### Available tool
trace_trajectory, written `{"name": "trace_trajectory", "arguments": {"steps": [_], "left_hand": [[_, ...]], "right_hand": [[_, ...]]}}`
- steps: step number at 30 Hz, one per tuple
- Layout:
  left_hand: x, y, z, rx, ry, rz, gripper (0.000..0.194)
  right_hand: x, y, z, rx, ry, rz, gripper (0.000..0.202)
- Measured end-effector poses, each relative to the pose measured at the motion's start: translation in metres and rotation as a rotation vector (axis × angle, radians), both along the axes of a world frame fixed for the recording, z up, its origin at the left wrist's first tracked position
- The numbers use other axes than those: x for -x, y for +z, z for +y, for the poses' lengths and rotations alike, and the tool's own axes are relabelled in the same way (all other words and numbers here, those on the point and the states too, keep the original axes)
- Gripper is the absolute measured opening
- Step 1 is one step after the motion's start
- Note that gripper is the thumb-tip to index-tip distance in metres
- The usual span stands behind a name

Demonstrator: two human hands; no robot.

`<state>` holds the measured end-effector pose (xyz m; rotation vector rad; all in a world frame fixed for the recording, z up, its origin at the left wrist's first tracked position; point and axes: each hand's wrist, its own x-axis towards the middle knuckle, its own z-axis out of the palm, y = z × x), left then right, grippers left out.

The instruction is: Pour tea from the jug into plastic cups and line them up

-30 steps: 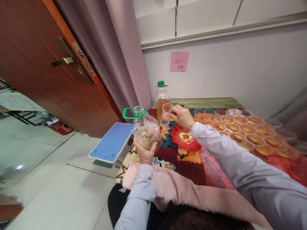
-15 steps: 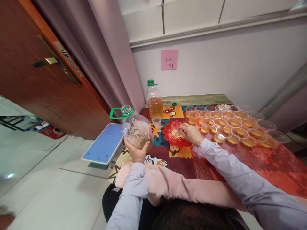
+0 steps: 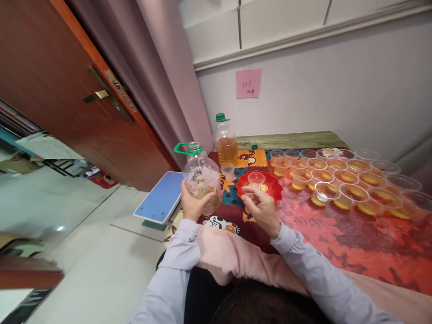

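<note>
My left hand (image 3: 195, 203) is wrapped round the lower part of a big clear plastic bottle (image 3: 201, 173) with a green carry ring and no cap. It stands nearly upright now, with some brownish liquid low inside. My right hand (image 3: 262, 209) has its fingers apart and hovers at the near edge of a scalloped red plate (image 3: 277, 191), holding nothing. On that plate sits a clear plastic cup (image 3: 256, 179), just beyond my fingertips; its contents are hard to make out. Between bottle and plate stands another clear cup (image 3: 227, 170).
A second bottle (image 3: 227, 146), green-capped and partly full of amber liquid, stands behind. Rows of clear cups with amber liquid (image 3: 353, 194) fill the table's right side. A loose green cap (image 3: 254, 147) lies at the back. A blue-topped stool (image 3: 161, 195) is left of the table.
My right hand has let go of the cup on the red plate and drawn back toward me. The bottle in my left hand has gone from tilted to nearly upright.
</note>
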<state>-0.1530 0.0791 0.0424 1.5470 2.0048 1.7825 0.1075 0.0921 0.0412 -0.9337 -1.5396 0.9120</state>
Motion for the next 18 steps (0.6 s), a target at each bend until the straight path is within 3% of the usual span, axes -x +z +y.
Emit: {"name": "trace_trajectory", "arguments": {"steps": [3, 6, 9, 15, 18], "left_hand": [[0.0, 0.027, -0.01, 0.14, -0.15, 0.057, 0.12], [0.002, 0.054, -0.02, 0.292, -0.201, 0.211, 0.131], [0.01, 0.071, -0.026, 0.399, -0.226, 0.381, 0.137], [0.023, 0.084, -0.032, 0.435, -0.322, 0.81, 0.131], [0.023, 0.09, -0.028, 0.45, -0.328, 0.892, 0.124]], "right_hand": [[0.025, -0.004, -0.013, 0.144, 0.152, 0.096, 0.034], [0.041, -0.003, -0.018, 0.317, 0.183, 0.199, 0.064], [0.048, -0.004, -0.018, 0.448, 0.24, 0.303, 0.089], [0.049, -0.019, -0.014, 0.499, 0.314, 0.544, 0.082], [0.049, -0.026, -0.014, 0.519, 0.306, 0.561, 0.073]]}}
